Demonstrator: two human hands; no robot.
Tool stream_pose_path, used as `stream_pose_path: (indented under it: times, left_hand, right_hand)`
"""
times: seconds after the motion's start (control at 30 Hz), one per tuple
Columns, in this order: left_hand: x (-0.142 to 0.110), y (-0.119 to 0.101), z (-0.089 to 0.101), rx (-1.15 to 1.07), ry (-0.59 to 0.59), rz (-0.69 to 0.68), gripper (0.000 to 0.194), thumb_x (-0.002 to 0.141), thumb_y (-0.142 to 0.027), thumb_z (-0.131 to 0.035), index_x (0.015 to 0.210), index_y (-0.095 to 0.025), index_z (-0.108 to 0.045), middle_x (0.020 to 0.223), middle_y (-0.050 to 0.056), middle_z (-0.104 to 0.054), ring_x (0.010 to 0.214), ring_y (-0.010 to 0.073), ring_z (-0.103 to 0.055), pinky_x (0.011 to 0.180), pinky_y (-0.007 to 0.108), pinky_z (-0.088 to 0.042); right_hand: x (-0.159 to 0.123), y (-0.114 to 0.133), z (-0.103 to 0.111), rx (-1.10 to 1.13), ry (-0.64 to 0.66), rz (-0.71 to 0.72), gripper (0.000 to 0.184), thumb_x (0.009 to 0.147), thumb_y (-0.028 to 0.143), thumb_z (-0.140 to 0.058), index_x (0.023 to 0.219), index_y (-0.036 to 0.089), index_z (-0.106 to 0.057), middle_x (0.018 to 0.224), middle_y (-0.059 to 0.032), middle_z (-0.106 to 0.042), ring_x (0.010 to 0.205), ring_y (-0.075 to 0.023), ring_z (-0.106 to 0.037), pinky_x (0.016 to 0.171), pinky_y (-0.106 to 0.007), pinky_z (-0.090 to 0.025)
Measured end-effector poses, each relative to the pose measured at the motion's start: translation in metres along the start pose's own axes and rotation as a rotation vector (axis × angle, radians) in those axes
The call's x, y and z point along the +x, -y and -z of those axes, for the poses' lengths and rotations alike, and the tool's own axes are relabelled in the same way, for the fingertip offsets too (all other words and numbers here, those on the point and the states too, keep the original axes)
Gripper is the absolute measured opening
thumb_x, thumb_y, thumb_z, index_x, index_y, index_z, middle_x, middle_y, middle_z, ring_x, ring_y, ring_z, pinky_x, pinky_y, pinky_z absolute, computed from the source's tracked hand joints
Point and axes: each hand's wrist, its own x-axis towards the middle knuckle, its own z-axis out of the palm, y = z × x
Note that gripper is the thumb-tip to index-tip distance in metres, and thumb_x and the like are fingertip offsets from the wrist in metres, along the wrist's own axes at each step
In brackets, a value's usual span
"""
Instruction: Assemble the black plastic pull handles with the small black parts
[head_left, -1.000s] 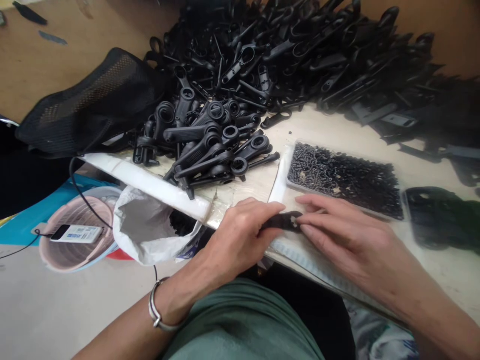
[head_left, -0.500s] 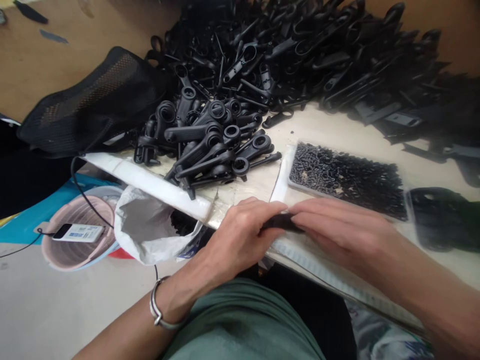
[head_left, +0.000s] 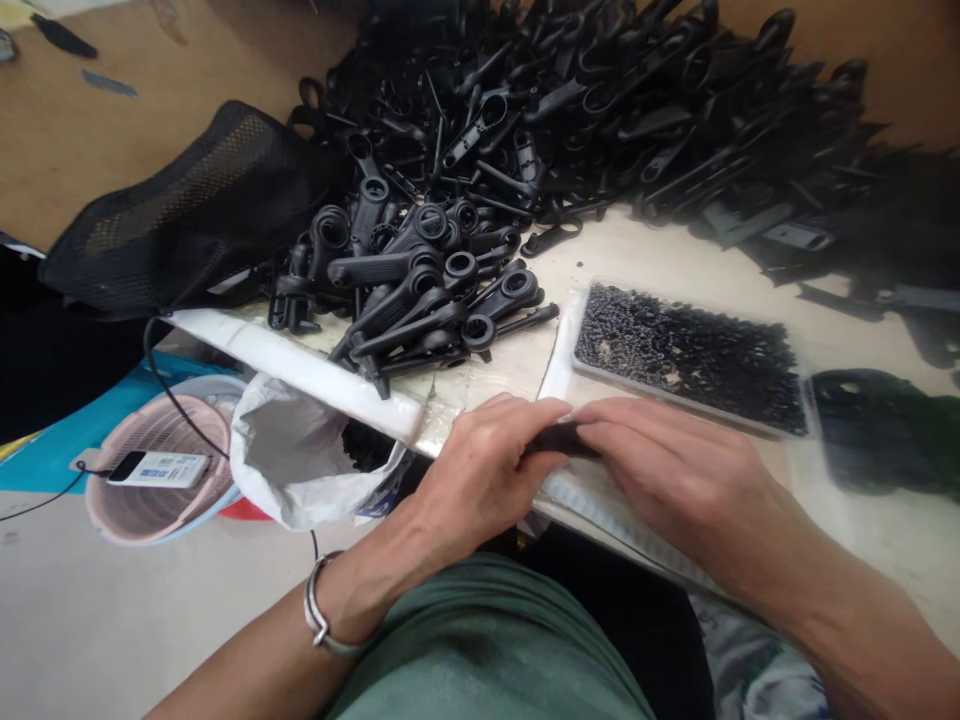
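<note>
Between my two hands, at the table's front edge, is a black plastic part point(head_left: 559, 440), mostly hidden by fingers. My left hand point(head_left: 491, 465), with a metal bangle on its wrist, pinches one end between thumb and fingers. The other end is gripped by my right hand point(head_left: 667, 470), whose fingers lie over it. Just beyond the right hand sits a clear tray point(head_left: 652, 388) of small black pieces. A group of black plastic arms with ring-shaped ends point(head_left: 420, 270) lies to the left beyond my hands.
A large heap of black plastic parts point(head_left: 585, 100) covers the table's back. At left lie a black mesh bag point(head_left: 187, 210) and white foam strip point(head_left: 300, 370). Below stand an open white sack point(head_left: 281, 470) and pink basket point(head_left: 112, 510) holding a white-labelled device point(head_left: 159, 469).
The right hand's fingers have curled slightly more around the black part. The left hand keeps its pinch. The whole view has shifted a little.
</note>
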Motion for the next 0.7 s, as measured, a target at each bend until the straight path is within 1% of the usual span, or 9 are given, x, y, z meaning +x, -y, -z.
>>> stream_pose_path:
  times: [0.13,0.2,0.33,0.47,0.57,0.63,0.7]
  left_hand:
    - [0.000,-0.001,-0.002,0.012,-0.002,0.013,0.031,0.081,-0.011,-0.072,0.111,-0.018,-0.067,0.091,0.002,-0.074,0.086,0.0173,-0.070,0.080,0.028,-0.057]
    - [-0.001,-0.001,-0.002,0.014,-0.010,0.021,0.032,0.081,-0.011,-0.072,0.111,-0.018,-0.067,0.093,0.002,-0.074,0.088,0.0176,-0.070,0.082,0.028,-0.058]
    - [-0.001,-0.001,-0.002,0.010,-0.024,0.017,0.032,0.079,-0.009,-0.074,0.110,-0.015,-0.068,0.093,0.004,-0.075,0.088,0.0174,-0.070,0.082,0.027,-0.057]
    - [0.000,0.000,-0.001,0.017,-0.022,0.032,0.035,0.077,-0.010,-0.077,0.110,-0.013,-0.068,0.093,0.005,-0.075,0.087,0.0180,-0.070,0.080,0.028,-0.057]
    - [0.000,-0.001,-0.001,0.009,-0.030,0.041,0.035,0.075,-0.011,-0.079,0.109,-0.012,-0.069,0.091,0.005,-0.076,0.084,0.0180,-0.071,0.078,0.027,-0.057]
    - [0.000,-0.001,-0.001,0.008,-0.029,0.049,0.035,0.075,-0.012,-0.079,0.109,-0.012,-0.069,0.091,0.006,-0.076,0.084,0.0181,-0.071,0.077,0.027,-0.057]
    - [0.001,-0.001,0.000,0.009,-0.023,0.060,0.035,0.076,-0.013,-0.079,0.109,-0.014,-0.069,0.092,0.005,-0.076,0.084,0.0180,-0.071,0.076,0.027,-0.057]
  right_hand:
    - [0.001,0.009,-0.004,-0.051,-0.038,-0.049,0.018,0.085,-0.003,-0.059,0.099,0.007,-0.064,0.104,-0.0143,-0.071,0.097,-0.0235,-0.068,0.087,-0.035,-0.056]
    - [0.001,0.013,-0.007,-0.080,-0.049,-0.085,0.017,0.086,-0.003,-0.058,0.097,0.007,-0.065,0.102,-0.0137,-0.072,0.094,-0.0233,-0.069,0.085,-0.034,-0.057]
    - [0.000,0.017,-0.011,-0.103,-0.069,-0.136,0.017,0.087,-0.002,-0.056,0.097,0.008,-0.067,0.100,-0.0131,-0.073,0.093,-0.0239,-0.070,0.083,-0.035,-0.058]
    - [0.000,0.010,-0.009,0.018,-0.080,-0.209,0.015,0.090,0.006,-0.058,0.099,0.009,-0.070,0.105,-0.0114,-0.074,0.096,-0.0199,-0.072,0.091,-0.031,-0.058]
    - [-0.003,0.004,-0.001,0.094,-0.142,-0.303,0.014,0.092,0.015,-0.061,0.101,0.014,-0.073,0.111,-0.0082,-0.075,0.101,-0.0176,-0.072,0.104,-0.029,-0.053]
    - [-0.011,0.001,0.007,0.066,-0.186,-0.384,0.014,0.092,0.020,-0.063,0.101,0.018,-0.074,0.115,-0.0057,-0.074,0.105,-0.0177,-0.071,0.107,-0.029,-0.051]
    - [-0.023,0.000,0.013,0.007,-0.212,-0.445,0.013,0.092,0.023,-0.063,0.099,0.022,-0.074,0.115,-0.0025,-0.074,0.104,-0.0184,-0.072,0.105,-0.031,-0.053]
